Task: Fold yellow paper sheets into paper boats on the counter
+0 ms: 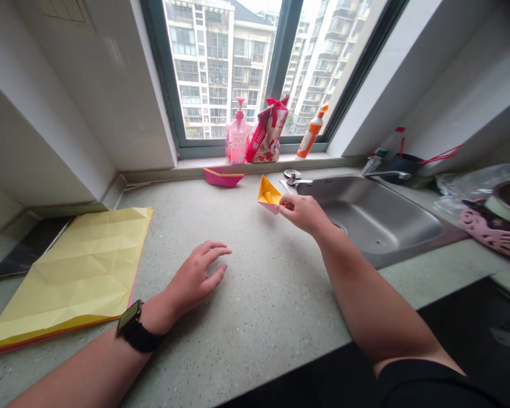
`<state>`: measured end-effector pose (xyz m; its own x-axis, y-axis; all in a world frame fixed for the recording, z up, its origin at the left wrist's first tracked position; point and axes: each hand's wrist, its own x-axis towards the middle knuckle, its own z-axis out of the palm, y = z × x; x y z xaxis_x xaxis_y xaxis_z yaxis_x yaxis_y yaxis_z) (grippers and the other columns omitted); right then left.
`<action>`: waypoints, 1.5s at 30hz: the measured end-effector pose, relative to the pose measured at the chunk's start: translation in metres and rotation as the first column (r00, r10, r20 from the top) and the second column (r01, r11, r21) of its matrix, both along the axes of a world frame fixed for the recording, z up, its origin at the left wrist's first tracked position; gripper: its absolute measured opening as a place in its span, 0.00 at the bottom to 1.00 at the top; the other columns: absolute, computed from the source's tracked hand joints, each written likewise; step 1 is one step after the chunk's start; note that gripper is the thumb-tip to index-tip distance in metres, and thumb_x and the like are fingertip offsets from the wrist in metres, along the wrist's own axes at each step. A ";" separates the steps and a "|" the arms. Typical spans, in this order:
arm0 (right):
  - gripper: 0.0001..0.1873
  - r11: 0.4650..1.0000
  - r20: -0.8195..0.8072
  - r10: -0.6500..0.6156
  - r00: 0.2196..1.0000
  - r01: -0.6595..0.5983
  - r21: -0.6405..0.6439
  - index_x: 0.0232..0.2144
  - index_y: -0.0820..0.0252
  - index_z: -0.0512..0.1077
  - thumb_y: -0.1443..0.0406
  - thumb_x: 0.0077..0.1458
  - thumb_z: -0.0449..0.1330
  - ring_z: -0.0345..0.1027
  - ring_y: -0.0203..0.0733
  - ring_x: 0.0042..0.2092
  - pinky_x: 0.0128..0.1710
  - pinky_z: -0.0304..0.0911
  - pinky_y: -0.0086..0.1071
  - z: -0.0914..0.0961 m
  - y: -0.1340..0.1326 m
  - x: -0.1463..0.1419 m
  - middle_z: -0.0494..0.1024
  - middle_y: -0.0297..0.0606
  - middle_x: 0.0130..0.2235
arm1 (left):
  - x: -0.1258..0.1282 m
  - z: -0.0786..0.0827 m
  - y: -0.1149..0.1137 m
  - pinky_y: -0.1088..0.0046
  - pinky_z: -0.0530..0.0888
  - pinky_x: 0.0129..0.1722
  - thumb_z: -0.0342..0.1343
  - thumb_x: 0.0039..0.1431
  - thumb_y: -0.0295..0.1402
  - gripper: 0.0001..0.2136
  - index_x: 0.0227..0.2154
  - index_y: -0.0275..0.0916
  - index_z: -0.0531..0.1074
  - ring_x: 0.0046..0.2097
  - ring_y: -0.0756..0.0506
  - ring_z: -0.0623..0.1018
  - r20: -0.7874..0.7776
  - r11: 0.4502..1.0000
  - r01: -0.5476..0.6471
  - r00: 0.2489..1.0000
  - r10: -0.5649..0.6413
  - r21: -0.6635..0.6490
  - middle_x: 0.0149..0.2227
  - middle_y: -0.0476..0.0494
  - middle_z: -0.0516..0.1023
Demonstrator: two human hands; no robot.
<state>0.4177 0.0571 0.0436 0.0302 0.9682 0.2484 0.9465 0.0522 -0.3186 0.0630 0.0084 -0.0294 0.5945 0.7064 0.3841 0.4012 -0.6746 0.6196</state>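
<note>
My right hand (302,212) is stretched forward and pinches a small folded paper boat (268,194), yellow inside and pink outside, just above the counter left of the sink. My left hand (195,277) rests flat on the speckled counter (255,294) with fingers spread, holding nothing; a black watch sits on that wrist. A second folded paper boat (223,177), pink with a yellow edge, stands by the window ledge. A stack of creased yellow paper sheets (76,266) lies on the counter at the left.
A steel sink (378,218) with a tap lies at the right. On the window ledge stand a pink pump bottle (238,136), a red-and-white bag (267,136) and an orange-capped bottle (311,133). A pink dish rack (493,229) is at far right, a dark tablet (29,246) at far left.
</note>
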 end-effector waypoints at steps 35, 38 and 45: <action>0.17 0.974 -0.044 -0.184 0.982 0.188 0.130 0.41 0.53 0.84 0.49 0.67 0.65 0.74 0.48 0.34 0.34 0.57 0.37 -0.005 0.005 0.013 0.82 0.38 0.31 | 0.000 0.001 -0.001 0.50 0.78 0.65 0.56 0.75 0.33 0.13 0.58 0.45 0.77 0.60 0.39 0.81 0.001 1.000 0.009 1.000 -0.009 -0.018 0.58 0.40 0.82; 0.20 0.908 -0.172 -0.192 0.966 0.241 0.341 0.42 0.56 0.83 0.52 0.72 0.57 0.76 0.49 0.34 0.38 0.62 0.39 0.002 0.001 0.007 0.81 0.39 0.29 | 0.000 0.002 -0.001 0.51 0.79 0.65 0.56 0.74 0.33 0.13 0.58 0.45 0.78 0.59 0.39 0.82 0.001 1.000 0.007 1.000 -0.007 -0.023 0.57 0.40 0.82; 0.21 0.890 -0.407 0.127 0.905 0.077 0.449 0.40 0.55 0.80 0.49 0.73 0.54 0.74 0.46 0.32 0.40 0.69 0.40 -0.003 -0.017 -0.032 0.79 0.38 0.29 | 0.001 0.005 -0.003 0.50 0.78 0.65 0.57 0.74 0.32 0.13 0.57 0.45 0.78 0.59 0.39 0.81 0.004 0.999 0.005 1.000 -0.005 -0.036 0.57 0.39 0.83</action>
<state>0.3854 0.0397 0.0404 0.2061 0.7569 0.6202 0.7265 0.3062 -0.6152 0.0644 0.0058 -0.0248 0.5963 0.7169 0.3612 0.3955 -0.6539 0.6449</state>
